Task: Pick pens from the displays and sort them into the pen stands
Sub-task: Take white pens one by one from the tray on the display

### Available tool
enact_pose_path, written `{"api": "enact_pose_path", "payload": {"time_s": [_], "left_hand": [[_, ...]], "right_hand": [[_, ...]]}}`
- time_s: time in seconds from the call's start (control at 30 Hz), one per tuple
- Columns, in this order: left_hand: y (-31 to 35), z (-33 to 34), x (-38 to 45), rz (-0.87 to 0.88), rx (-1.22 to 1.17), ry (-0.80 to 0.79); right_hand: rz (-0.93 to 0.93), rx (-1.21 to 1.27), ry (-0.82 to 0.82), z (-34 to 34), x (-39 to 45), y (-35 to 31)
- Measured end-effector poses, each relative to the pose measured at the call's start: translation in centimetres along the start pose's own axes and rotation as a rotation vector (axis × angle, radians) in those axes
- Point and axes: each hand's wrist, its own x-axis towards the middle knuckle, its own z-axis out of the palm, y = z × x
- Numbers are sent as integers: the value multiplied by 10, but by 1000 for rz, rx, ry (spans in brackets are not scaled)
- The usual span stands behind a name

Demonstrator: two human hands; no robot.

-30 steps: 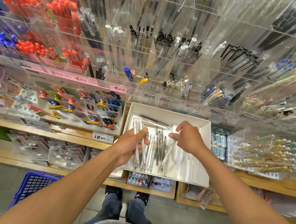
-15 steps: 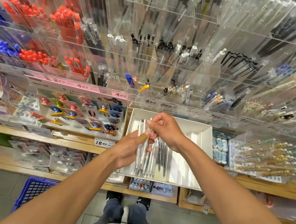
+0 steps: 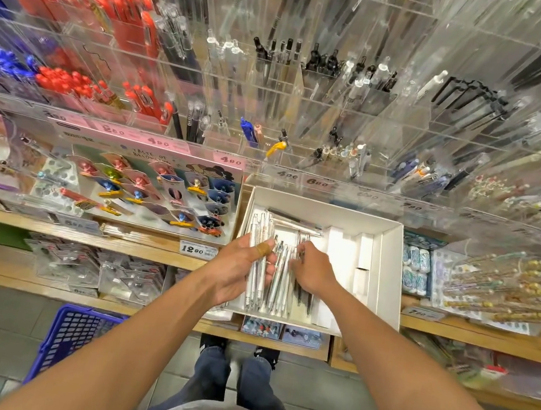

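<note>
A white cardboard box (image 3: 387, 275) sits on the wooden shelf and holds loose white and dark pens. My left hand (image 3: 236, 269) grips a bundle of white pens (image 3: 260, 248) upright over the box's left side, thumb across them. My right hand (image 3: 313, 270) reaches down into the box, its fingertips on the loose pens (image 3: 281, 282) lying there; whether it pinches one is hidden. Above the box rise clear acrylic pen stands (image 3: 312, 83) holding black, clear, red and blue pens.
A card display of clip toys (image 3: 147, 188) stands left of the box. Packs of decorated pens (image 3: 506, 287) lie to the right. A blue shopping basket (image 3: 72, 340) sits on the tiled floor at lower left. Price labels (image 3: 198, 249) line the shelf edges.
My right hand met the bundle in my left hand half a second ago, then dropped back down into the box. My left hand keeps holding the white pens and has shifted slightly lower.
</note>
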Motion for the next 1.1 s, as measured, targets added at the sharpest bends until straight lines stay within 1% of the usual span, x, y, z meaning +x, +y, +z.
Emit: {"api": "enact_pose_path", "payload": {"time_s": [0.13, 0.23, 0.33, 0.43, 0.5, 0.53, 0.57, 0.6, 0.63, 0.67, 0.7, 0.73, 0.77, 0.9, 1.1], "left_hand": [[-2, 3, 1, 32, 78, 64], [-2, 7, 1, 43, 164, 77], [-4, 12, 2, 89, 291, 86], [-6, 17, 2, 104, 386, 31], [-5, 18, 0, 114, 408, 21], [-4, 17, -1, 119, 403, 53], [-2, 16, -1, 121, 385, 98], [-1, 14, 0, 113, 353, 135], [0, 12, 0, 102, 311, 150], [0, 10, 0, 92, 273, 142], [0, 9, 0, 85, 248, 123], [1, 10, -1, 78, 238, 112], [0, 10, -2, 74, 236, 113], [-1, 10, -3, 77, 210, 136], [2, 12, -6, 63, 193, 134]], "right_hand": [[7, 85, 21, -17, -7, -2], [-16, 290, 46, -40, -18, -8], [-157, 589, -43, -64, -32, -29], [-233, 813, -146, -69, -38, -55], [-202, 947, -201, -63, -37, -64], [-156, 1007, -195, -59, -34, -63], [-86, 1029, -148, -54, -30, -59], [10, 976, -64, -48, -25, -53], [120, 841, 33, -40, -21, -45], [219, 640, 97, -30, -18, -36], [286, 416, 100, -18, -17, -29], [317, 229, 65, -6, -17, -23], [323, 107, 34, 5, -19, -20], [294, -79, 41, 30, -19, -24], [334, -119, 34, 37, -16, -39]]}}
